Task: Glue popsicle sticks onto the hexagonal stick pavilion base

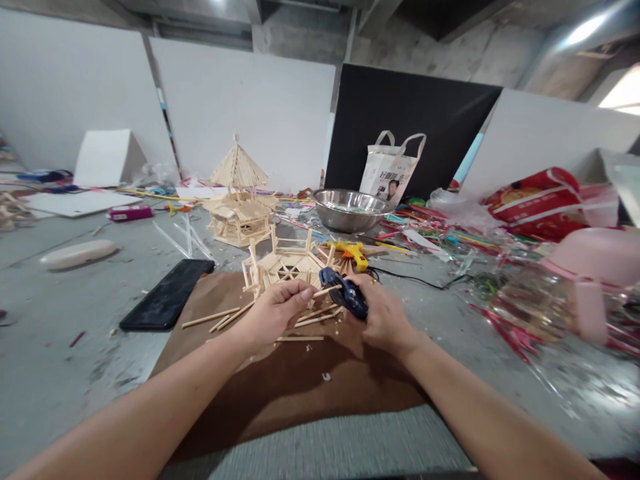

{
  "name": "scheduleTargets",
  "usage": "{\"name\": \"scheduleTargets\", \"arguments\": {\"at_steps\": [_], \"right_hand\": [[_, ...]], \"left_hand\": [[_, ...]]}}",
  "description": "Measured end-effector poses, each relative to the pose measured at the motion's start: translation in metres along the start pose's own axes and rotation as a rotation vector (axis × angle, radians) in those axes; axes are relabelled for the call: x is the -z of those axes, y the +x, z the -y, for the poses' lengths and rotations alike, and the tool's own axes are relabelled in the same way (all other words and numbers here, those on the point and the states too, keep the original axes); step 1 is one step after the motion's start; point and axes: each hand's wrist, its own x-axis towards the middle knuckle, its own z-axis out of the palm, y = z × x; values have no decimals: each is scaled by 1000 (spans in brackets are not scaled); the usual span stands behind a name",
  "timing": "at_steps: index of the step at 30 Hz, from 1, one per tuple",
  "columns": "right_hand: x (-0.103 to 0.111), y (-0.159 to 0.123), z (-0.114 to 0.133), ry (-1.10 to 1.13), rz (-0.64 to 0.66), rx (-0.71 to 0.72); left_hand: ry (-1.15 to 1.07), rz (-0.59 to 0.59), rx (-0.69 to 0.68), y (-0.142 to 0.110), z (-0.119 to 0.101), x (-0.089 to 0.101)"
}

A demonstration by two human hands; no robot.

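My left hand (274, 310) pinches a thin wooden stick (327, 291) between thumb and fingers. The stick's far end lies at the jaws of a dark blue hand cutter (353, 299), around which my right hand (389, 317) is closed. Whether the jaws touch the stick I cannot tell. Just behind my hands stands a partly built stick structure (285, 265) with short uprights along its rim. Loose sticks (213, 317) are scattered on a brown sheet (300, 400) beneath my hands; some are hidden by my left hand.
A yellow glue gun (352, 253) with a black cord lies behind the cutter. A phone (167, 297) sits left, and a stick pavilion (240, 200) stands farther back. Behind are a metal bowl (350, 212) and a bag (390, 170); a pink-lidded clear jug (535, 300) is right.
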Motion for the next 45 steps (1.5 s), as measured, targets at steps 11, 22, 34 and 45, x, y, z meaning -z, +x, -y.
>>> {"name": "scheduleTargets", "arguments": {"at_steps": [11,22,34,45], "right_hand": [[1,1,-1,-18,-1,18],[2,1,2,-17,32,-16],[5,2,5,-27,91,-109],[3,3,9,-43,198,-189]], "left_hand": [[-52,68,21,1,1,3],[-20,102,30,1,0,5],[20,30,7,1,-2,1],[437,-138,-194,1,4,-4]]}}
